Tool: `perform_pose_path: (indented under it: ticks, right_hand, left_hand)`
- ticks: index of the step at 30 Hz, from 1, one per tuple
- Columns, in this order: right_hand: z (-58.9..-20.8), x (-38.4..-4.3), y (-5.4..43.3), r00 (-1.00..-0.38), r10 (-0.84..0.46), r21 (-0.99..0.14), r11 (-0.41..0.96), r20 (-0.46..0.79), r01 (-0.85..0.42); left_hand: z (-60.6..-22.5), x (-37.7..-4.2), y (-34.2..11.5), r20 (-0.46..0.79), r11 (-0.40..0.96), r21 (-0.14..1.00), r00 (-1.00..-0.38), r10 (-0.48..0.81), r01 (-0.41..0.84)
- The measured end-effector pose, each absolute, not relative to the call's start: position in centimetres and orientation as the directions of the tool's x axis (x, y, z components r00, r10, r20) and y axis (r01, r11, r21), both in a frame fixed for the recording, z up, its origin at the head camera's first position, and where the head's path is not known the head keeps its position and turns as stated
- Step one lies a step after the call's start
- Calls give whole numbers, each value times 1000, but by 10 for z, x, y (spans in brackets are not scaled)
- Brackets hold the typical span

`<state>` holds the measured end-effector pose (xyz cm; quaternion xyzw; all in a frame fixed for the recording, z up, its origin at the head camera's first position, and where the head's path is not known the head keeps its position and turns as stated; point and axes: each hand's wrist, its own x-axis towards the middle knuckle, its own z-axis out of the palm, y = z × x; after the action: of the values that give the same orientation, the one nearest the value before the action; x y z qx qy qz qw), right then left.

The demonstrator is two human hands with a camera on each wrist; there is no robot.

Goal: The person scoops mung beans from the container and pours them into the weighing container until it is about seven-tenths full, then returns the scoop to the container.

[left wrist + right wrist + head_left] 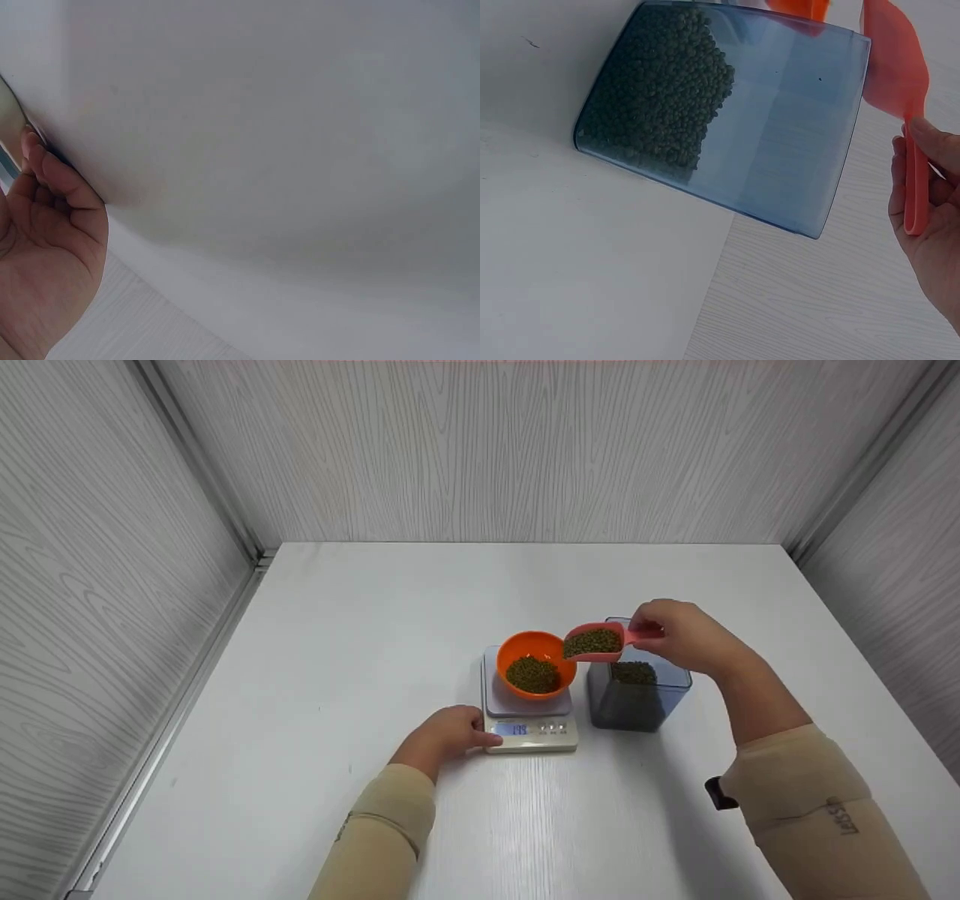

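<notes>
Left grip (pixel 450 727) low, thumb (pixel 486 739) extended; right grip (pixel 679 636) higher, fingers (pixel 898 180) curled; forearms (pixel 817 802) sleeved.

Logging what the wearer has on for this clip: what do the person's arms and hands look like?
The left sleeve and right sleeve are beige, with dark markings too small to read surely. A small black piece juts out at the right sleeve. The left hand and right hand wear no gloves.

We are viewing a white tabletop (pixel 375 622), marked by a few small dark specks (pixel 349 769) on its left half. Directly on this surface, we are finding a pale digital scale (pixel 529 739) lying flat and, just beside its right edge, a translucent blue-grey container (pixel 626 711) standing upright.
</notes>
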<state>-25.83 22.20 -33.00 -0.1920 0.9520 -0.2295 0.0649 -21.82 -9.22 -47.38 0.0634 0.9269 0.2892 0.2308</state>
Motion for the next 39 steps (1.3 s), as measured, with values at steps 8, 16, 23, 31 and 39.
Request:
perform_pose_path:
  ticks: [8,16,23,31,39]
  right_hand:
    - [-327,-258,218,-917,-395,-451,830,-59,-329]
    - [-330,-261,217,-907,-420,-430,823,-24,-370]
    - [-331,-261,213,-907,-420,-430,822,-14,-374]
    - [-330,-261,206,-909,-417,-402,830,13,-387]
    - [-330,-261,202,-906,-423,-394,832,5,-391]
  left_hand:
    - [-474,-218,-93,-389,824,566,-885,256,-10]
    - [-473,-218,-91,-397,824,566,-883,250,-20]
    - [-473,-219,-90,-404,826,563,-879,251,-23]
    - [-473,-219,-91,-416,826,562,-876,243,-37]
    - [-474,-220,-91,-409,826,562,-877,252,-25]
